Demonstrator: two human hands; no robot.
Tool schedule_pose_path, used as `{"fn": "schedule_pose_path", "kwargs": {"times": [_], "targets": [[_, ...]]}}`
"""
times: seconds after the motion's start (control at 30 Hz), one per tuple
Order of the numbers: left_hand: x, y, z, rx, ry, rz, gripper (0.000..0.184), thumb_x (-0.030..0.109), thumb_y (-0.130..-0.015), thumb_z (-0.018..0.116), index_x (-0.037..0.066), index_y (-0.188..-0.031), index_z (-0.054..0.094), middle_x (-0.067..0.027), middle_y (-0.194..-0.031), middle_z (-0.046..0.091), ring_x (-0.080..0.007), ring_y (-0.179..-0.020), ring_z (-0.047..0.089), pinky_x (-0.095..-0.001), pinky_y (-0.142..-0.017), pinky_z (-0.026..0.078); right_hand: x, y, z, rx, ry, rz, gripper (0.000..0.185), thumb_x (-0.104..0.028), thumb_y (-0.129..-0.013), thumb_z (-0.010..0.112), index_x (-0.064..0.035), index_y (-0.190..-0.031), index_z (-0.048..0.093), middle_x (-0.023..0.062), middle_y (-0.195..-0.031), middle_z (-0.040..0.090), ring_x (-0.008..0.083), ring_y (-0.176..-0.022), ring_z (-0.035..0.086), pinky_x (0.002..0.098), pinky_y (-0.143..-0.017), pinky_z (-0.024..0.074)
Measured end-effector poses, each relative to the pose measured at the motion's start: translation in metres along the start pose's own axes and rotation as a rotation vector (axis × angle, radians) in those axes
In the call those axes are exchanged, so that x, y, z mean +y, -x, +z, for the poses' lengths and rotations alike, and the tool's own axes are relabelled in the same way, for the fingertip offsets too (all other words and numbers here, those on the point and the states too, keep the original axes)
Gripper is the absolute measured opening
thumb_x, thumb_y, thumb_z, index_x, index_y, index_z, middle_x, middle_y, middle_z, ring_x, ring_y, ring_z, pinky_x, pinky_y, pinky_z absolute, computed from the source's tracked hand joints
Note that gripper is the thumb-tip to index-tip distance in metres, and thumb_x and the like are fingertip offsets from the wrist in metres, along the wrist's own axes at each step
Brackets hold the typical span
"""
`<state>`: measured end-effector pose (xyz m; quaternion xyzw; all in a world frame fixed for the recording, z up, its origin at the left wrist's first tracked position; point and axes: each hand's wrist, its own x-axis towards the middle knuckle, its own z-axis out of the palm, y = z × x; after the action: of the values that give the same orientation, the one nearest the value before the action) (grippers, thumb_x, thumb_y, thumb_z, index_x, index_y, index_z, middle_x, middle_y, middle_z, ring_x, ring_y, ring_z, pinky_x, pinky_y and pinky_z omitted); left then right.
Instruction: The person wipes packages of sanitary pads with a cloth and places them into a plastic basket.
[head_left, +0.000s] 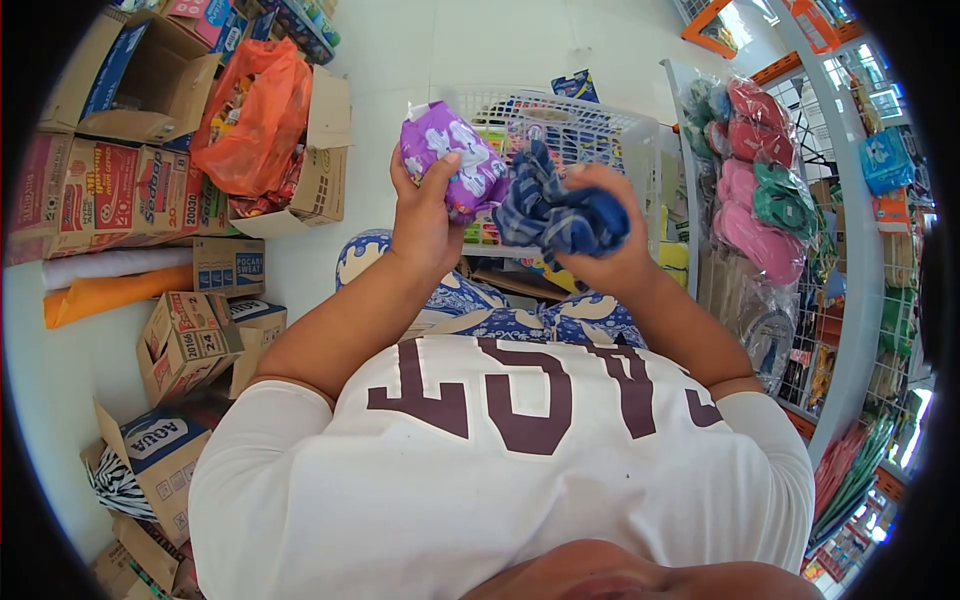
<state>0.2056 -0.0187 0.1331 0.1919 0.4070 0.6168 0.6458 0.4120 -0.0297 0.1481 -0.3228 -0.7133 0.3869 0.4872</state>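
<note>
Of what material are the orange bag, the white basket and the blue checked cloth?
Orange bag: thin plastic, slightly shiny, wrinkled and partly see-through. White basket: probably hard plastic, smooth, with regular openings. Blue checked cloth: soft, matte fabric, bunched in folds; fibre unclear.

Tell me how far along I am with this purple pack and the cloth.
Done: both are picked up, the purple pack in your left hand, the blue checked cloth in your right hand. In hand: they're close together, so wiping may be under way. Left: probably finishing this pack and putting it down. Colourful goods show at the white basket; I can't tell whether they're done.
</note>
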Motion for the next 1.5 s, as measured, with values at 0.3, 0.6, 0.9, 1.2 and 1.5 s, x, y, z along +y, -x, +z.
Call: {"fn": "schedule_pose_path", "kwargs": {"times": [0.3, 0.6, 0.9, 1.2, 1.5], "targets": [[-0.014, 0.004, -0.008, -0.009, 0.173, -0.174, 0.039, 0.026, -0.093, 0.056, 0.015, -0.126, 0.040, -0.0099, -0.113, 0.058, -0.0241, -0.102, 0.062, -0.0410, -0.092, 0.050, -0.003, 0.004, 0.029, -0.276, 0.592, -0.101, 0.062, -0.015, -0.063, 0.079, -0.0149, -0.122, 0.061, 0.0064, -0.103, 0.058, 0.0288, -0.097, 0.060, 0.0396, -0.079, 0.0512], [-0.007, 0.011, 0.003, 0.055, 0.092, -0.134, 0.043, 0.027, -0.092, 0.057, 0.016, -0.129, 0.037, -0.0098, -0.119, 0.056, -0.0273, -0.107, 0.060, -0.0514, -0.092, 0.048, 0.006, 0.005, 0.016, -0.210, 0.526, 0.155, 0.060, -0.014, -0.065, 0.077, -0.0114, -0.122, 0.057, 0.0117, -0.106, 0.058, 0.0333, -0.097, 0.060, 0.0406, -0.081, 0.0504], [-0.019, 0.004, -0.007, -0.149, 0.225, -0.159, 0.069, 0.016, -0.090, 0.061, 0.023, -0.143, 0.018, -0.0120, -0.129, 0.044, -0.0265, -0.115, 0.053, -0.0431, -0.095, 0.048, 0.002, 0.010, 0.027, -0.387, 0.641, 0.124, 0.059, -0.021, -0.067, 0.080, -0.0099, -0.120, 0.057, 0.0084, -0.103, 0.056, 0.0302, -0.095, 0.060, 0.0410, -0.079, 0.0511], [-0.013, 0.000, 0.001, 0.008, 0.124, -0.080, 0.077, 0.017, -0.089, 0.064, 0.023, -0.145, 0.011, -0.0129, -0.129, 0.043, -0.0255, -0.117, 0.051, -0.0431, -0.097, 0.047, -0.011, 0.004, 0.013, -0.132, 0.412, -0.165, 0.068, -0.016, -0.062, 0.082, -0.0092, -0.125, 0.058, 0.0133, -0.108, 0.059, 0.0311, -0.093, 0.060, 0.0391, -0.078, 0.0512], [-0.018, 0.010, 0.002, -0.139, 0.118, -0.134, 0.071, 0.015, -0.089, 0.064, 0.021, -0.143, 0.019, -0.0111, -0.131, 0.043, -0.0251, -0.119, 0.050, -0.0423, -0.097, 0.046, 0.022, 0.023, 0.022, -0.209, 0.581, -0.001, 0.059, -0.016, -0.065, 0.078, -0.0072, -0.120, 0.057, 0.0123, -0.105, 0.058, 0.0316, -0.095, 0.061, 0.0394, -0.079, 0.0513]]}}
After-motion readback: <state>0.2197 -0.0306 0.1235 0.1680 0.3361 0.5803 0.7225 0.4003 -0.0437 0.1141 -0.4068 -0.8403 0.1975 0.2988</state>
